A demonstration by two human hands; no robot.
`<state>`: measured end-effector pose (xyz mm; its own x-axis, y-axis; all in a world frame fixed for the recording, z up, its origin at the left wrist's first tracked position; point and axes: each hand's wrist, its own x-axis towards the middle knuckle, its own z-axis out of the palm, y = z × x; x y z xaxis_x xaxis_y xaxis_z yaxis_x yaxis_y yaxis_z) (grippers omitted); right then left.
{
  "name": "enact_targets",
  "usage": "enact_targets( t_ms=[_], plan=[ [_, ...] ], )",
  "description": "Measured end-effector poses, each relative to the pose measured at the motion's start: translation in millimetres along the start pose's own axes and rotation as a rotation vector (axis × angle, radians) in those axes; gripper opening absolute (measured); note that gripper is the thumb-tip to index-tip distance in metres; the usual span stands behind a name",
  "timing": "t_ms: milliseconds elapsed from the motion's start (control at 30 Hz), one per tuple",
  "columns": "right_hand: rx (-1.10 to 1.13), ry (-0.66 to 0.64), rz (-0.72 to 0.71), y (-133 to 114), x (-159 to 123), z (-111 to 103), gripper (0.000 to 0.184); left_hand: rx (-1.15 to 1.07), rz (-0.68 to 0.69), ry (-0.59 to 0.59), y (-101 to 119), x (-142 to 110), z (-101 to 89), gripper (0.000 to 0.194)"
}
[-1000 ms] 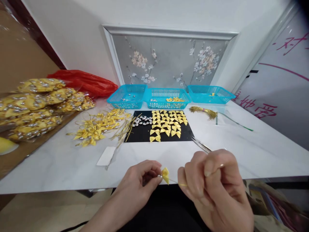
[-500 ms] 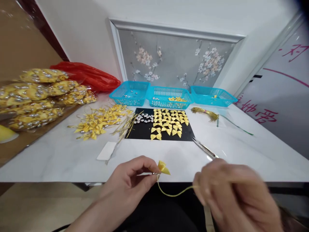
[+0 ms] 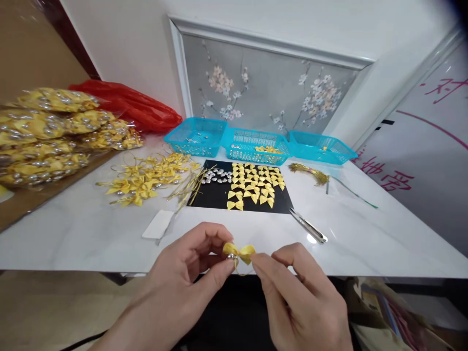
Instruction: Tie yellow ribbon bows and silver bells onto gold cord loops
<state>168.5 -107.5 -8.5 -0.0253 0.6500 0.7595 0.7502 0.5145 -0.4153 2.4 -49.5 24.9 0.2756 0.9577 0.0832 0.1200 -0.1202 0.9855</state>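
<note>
A yellow ribbon bow point(image 3: 239, 252) with a small silver bell or bead point(image 3: 231, 257) and a thin yellow cord is held over the table's front edge. My left hand point(image 3: 193, 268) pinches the bow's left side and the silver piece between thumb and index finger. From the other side, the fingertips of my right hand point(image 3: 296, 292) close on the bow's right loop. A short curve of cord point(image 3: 239, 271) hangs below the bow; the rest of it is hidden. Beyond my hands, rows of yellow bows point(image 3: 252, 183) and silver pieces point(image 3: 217, 176) lie on a black mat point(image 3: 212, 201).
Thread snips point(image 3: 309, 225) lie right of the mat, a white card point(image 3: 158, 224) left. Finished bows point(image 3: 142, 180) pile beside loose cords point(image 3: 188, 187). Blue baskets point(image 3: 256, 141) line the wall; a gold cord bundle point(image 3: 310, 173) is at right. Bagged bows point(image 3: 47, 131) are stacked left.
My right hand has moved left from the stretched cord to the bow's right loop. The bow now faces me more squarely, and the cord is a short loop beneath it.
</note>
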Motion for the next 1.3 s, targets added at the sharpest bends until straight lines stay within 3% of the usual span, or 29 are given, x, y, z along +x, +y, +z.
enact_targets(
  t_ms=[500, 833, 967, 1133, 1300],
  plan=[
    [0.002, 0.057, -0.033, 1, 3, 4, 0.026, 0.211, 0.07, 0.051, -6, -3, -1.8, 0.017],
    [0.011, 0.019, -0.016, 0, 3, 5, 0.026, 0.302, 0.127, 0.065, -6, -6, -2.3, 0.016],
    [0.017, 0.043, 0.005, 0, 2, 7, 0.024, 0.36, 0.177, 0.057, -6, -6, -1.5, 0.016],
    [0.031, -0.033, 0.05, 2, 0, 6, 0.026, 0.421, 0.233, 0.039, -12, -9, -3.4, 0.018],
    [0.038, -0.021, 0.096, 2, -3, 6, 0.026, 0.525, 0.29, 0.094, -14, -12, -5.7, 0.02]
  ],
)
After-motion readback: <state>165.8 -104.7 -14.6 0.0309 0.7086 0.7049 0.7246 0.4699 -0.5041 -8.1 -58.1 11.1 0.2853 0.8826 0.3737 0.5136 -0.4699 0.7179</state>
